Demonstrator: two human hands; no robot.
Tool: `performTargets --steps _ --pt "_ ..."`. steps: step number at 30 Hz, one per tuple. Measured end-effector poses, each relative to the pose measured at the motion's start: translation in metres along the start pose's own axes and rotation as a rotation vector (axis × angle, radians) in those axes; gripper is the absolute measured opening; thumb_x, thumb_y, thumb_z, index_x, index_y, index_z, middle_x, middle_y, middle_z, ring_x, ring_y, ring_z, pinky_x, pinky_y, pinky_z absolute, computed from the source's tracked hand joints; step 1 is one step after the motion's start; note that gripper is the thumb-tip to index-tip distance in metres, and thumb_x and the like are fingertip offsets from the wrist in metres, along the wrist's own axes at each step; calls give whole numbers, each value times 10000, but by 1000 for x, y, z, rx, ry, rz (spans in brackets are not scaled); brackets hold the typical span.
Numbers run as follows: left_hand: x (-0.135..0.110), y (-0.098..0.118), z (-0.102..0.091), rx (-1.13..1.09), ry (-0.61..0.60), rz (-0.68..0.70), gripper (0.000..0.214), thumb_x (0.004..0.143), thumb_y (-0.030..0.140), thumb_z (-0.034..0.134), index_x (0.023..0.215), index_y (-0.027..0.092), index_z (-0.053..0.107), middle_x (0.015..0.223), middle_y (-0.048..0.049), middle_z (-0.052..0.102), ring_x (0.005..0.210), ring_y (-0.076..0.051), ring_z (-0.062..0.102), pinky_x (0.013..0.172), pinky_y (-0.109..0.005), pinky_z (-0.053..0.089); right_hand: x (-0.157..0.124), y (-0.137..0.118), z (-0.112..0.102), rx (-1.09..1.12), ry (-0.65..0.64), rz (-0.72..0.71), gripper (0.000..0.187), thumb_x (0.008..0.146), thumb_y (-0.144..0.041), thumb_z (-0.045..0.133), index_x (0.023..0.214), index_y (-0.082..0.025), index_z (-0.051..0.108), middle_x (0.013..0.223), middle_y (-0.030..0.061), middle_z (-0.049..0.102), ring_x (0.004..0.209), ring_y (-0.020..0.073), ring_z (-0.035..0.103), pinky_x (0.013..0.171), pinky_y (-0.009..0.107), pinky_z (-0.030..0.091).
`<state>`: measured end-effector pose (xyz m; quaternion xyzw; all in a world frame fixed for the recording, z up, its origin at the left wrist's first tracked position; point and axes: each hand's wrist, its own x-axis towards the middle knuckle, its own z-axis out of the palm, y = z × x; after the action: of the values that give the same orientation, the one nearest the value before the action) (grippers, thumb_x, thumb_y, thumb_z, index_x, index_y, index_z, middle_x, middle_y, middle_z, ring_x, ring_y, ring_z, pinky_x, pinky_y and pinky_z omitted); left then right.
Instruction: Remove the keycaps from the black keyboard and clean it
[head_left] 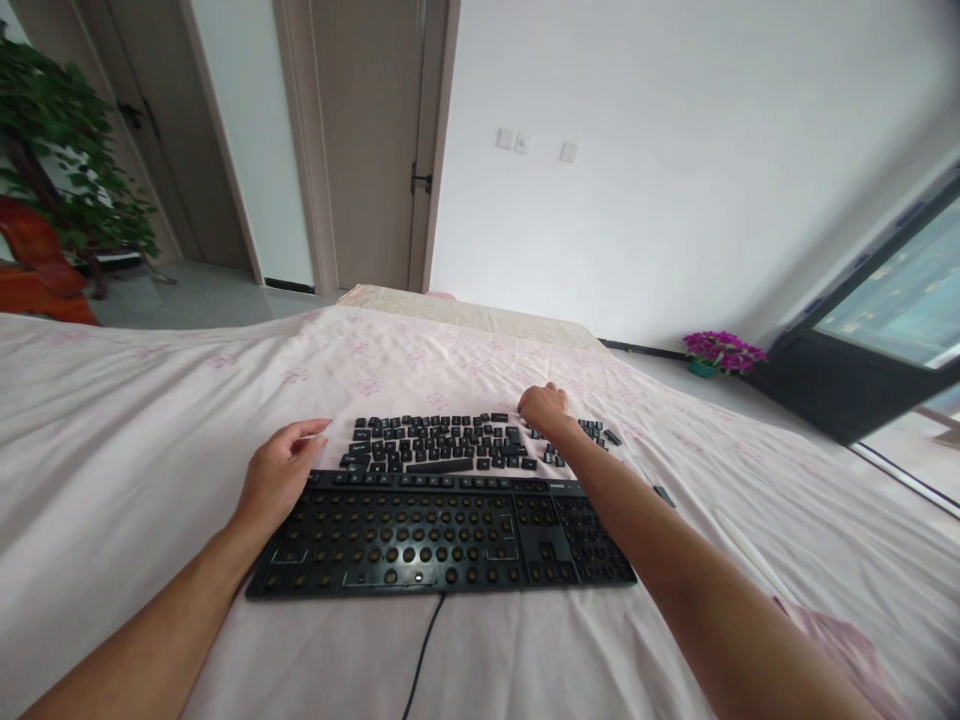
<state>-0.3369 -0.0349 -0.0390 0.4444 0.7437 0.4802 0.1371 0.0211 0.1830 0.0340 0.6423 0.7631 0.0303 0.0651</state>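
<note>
A black keyboard (405, 535) lies across the cloth in front of me, most of its key positions stripped to bare round stems. Along its far side, loose black keycaps (439, 440) are laid out in rows that follow a keyboard layout. My left hand (281, 465) rests at the keyboard's far left corner, fingers loosely extended, thumb apart, holding nothing. Over the keycaps on the right, my right hand (545, 405) is curled in a pinch. A dark bit, seemingly a keycap, shows at its fingertips; the fingers hide most of it.
A cable (425, 655) runs from the keyboard's near edge toward me. A dark oblong piece (664, 496) lies apart on the right. The pale floral cloth (187, 400) is wrinkled. Beyond stand a door (367, 140), a leafy plant (60, 130) and purple flowers (724, 352).
</note>
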Motion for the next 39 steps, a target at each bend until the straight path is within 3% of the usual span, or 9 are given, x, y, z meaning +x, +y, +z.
performTargets --steps 9,14,18,20,22,26,30,35,39 --pt "0 3 -2 8 -9 17 403 772 432 573 1091 227 711 928 -26 742 777 -207 671 756 -293 509 -6 1 -4 131 79 -59 210 808 -205 624 952 -196 776 1053 133 721 1163 280 485 949 385 308" --pt "-2 5 -3 27 -14 30 407 770 433 559 1084 231 721 894 -19 736 761 -204 661 699 -282 503 -34 6 -13 360 81 -133 265 824 -332 640 1053 -261 753 952 35 745 862 196 640 747 283 440" --pt "-3 5 -2 41 -14 19 394 778 431 548 1082 250 723 862 -7 727 751 -200 653 697 -284 500 -71 11 -14 917 -82 -185 225 778 -315 697 956 -195 764 742 35 724 658 141 628 570 234 471" --pt "-3 5 -2 40 -6 25 391 782 428 550 1084 249 721 862 -8 721 754 -199 653 730 -295 506 -90 11 -12 1235 -210 -182 212 717 -294 758 889 -172 761 744 53 723 640 134 624 511 216 462" --pt "-4 7 -3 30 8 51 386 781 417 556 1082 237 717 907 -17 717 778 -199 657 777 -307 514 -108 8 -10 1414 -314 -173 249 672 -296 803 879 -165 754 778 60 728 619 115 613 478 193 447" --pt "-9 29 -7 2 28 240 327 777 375 577 1020 205 715 1059 -49 687 920 -211 651 867 -323 517 -139 -10 -5 1692 -520 -115 297 656 -307 836 878 -144 725 787 48 715 581 69 588 466 148 438" --pt "-34 74 -4 -54 -41 462 224 813 380 615 944 235 723 1076 -45 674 1017 -218 630 975 -351 484 -162 -34 -3 1900 -673 -85 322 620 -288 872 849 -147 695 807 24 696 600 65 597 455 137 426" --pt "-77 118 9 -145 -166 700 232 800 411 694 1000 304 738 1068 -73 673 1024 -241 635 925 -404 521 -182 -63 -7 1980 -776 -64 350 566 -280 903 806 -142 689 727 -17 639 555 40 537 419 125 356" --pt "-90 125 13 -101 -81 847 249 803 367 708 1040 294 727 1062 -81 677 1015 -228 630 892 -410 521 -194 -79 -10 1958 -810 -50 380 534 -312 916 781 -141 684 606 -38 566 525 41 489 411 123 310"
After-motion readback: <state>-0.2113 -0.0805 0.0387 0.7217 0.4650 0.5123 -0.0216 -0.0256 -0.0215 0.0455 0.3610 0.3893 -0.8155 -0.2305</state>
